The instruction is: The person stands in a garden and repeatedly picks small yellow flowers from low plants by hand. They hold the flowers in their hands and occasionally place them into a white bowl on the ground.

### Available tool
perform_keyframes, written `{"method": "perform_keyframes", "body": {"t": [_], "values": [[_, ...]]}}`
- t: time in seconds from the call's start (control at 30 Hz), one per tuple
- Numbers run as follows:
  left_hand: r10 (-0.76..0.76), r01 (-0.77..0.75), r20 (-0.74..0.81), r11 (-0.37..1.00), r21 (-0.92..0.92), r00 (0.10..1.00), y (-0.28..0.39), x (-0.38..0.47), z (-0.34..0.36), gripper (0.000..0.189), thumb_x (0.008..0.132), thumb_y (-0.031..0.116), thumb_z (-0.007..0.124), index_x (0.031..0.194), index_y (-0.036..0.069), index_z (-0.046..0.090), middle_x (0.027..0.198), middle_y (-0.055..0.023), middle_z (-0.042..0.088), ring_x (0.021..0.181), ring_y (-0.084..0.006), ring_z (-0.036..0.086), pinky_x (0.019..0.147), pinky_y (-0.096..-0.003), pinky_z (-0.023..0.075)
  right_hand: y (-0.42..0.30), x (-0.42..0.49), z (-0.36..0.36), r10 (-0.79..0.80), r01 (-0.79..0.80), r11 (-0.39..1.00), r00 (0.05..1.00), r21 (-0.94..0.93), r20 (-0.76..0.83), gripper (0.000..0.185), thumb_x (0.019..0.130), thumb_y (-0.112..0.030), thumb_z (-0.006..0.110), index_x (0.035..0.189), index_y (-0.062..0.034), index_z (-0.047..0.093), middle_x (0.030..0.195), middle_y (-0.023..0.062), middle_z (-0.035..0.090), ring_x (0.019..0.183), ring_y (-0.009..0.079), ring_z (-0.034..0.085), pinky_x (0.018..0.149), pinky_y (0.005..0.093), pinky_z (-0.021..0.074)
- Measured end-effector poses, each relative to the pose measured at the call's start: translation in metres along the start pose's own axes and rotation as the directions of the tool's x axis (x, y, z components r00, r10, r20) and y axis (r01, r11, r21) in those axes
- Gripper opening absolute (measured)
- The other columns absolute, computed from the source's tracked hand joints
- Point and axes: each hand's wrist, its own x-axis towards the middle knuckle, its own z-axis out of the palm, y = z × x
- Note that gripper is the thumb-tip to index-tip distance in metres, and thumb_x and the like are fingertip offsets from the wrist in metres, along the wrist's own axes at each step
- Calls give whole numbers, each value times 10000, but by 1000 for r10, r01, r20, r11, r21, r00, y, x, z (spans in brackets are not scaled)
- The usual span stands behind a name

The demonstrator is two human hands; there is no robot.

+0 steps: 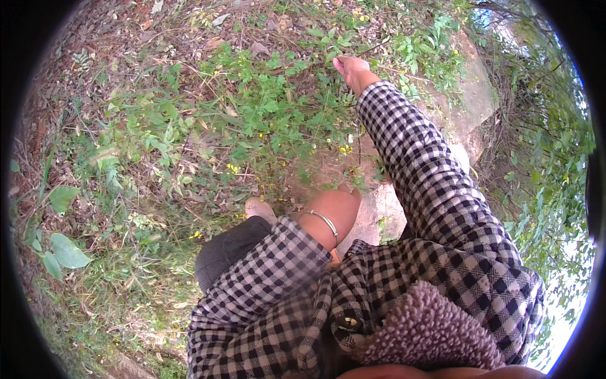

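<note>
My right hand (pixel 351 69) reaches out at the upper middle, its fingers bent among the tips of leafy green plants (pixel 331 40). Whether it grips a stem cannot be made out. My left hand (pixel 338 203) is close to my body, slightly blurred, with a pale bangle (pixel 325 221) on the wrist. Its fingers point down and away, mostly hidden behind the back of the hand, so what they hold cannot be seen. Small yellow flowers (pixel 345 149) grow just beyond it. Both arms wear black-and-white checked sleeves.
Low weeds (pixel 270 104) and dry leaf litter (pixel 165 28) cover the ground ahead. A large flat rock (pixel 473 90) lies at the upper right, beside dense bushes (pixel 554 142). My shoe (pixel 260 208) shows beyond the dark trouser knee (pixel 232 251). Broad leaves (pixel 68 251) stand at the left.
</note>
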Motion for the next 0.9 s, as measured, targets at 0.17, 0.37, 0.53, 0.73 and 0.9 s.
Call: {"method": "perform_keyframes", "body": {"t": [0.17,0.37,0.53,0.73,0.9], "values": [[30,-30,-3,999,-22,1000,8,0,-5,263,778,33,511,1032,-7,566,952,-212,610,810,-338,641,686,-395,536,-5,-38,-24,-105,110,992,990,-63,90,90,876,24,539,949,75,531,830,122,627,682,196,652,574,227,584],[31,-31,-3,998,54,1000,4,5,-11,249,774,59,528,1011,0,577,934,-207,613,806,-340,640,693,-411,532,-30,-96,-24,-320,349,886,937,-306,141,141,827,30,570,957,86,577,871,154,655,745,187,675,678,218,570],[60,-59,-81,998,15,995,1,8,-8,207,781,78,532,971,15,584,925,-191,615,816,-345,636,699,-416,527,-76,-118,-35,-555,536,507,802,-675,220,144,808,-140,652,876,-15,674,725,47,697,629,54,661,589,168,519],[49,-49,-6,998,37,999,-3,8,-17,201,790,99,552,967,11,580,923,-192,617,829,-342,634,703,-416,526,-111,-142,-46,-722,576,-5,564,-817,402,256,722,-322,669,803,-81,700,678,29,684,653,133,665,690,256,520],[91,-89,-25,995,49,996,-3,6,-22,251,772,143,633,981,14,579,900,-182,622,817,-338,633,695,-413,525,-135,-181,-59,-616,728,454,673,-514,409,209,842,-119,630,970,45,634,863,104,689,749,142,670,742,216,524]]}}
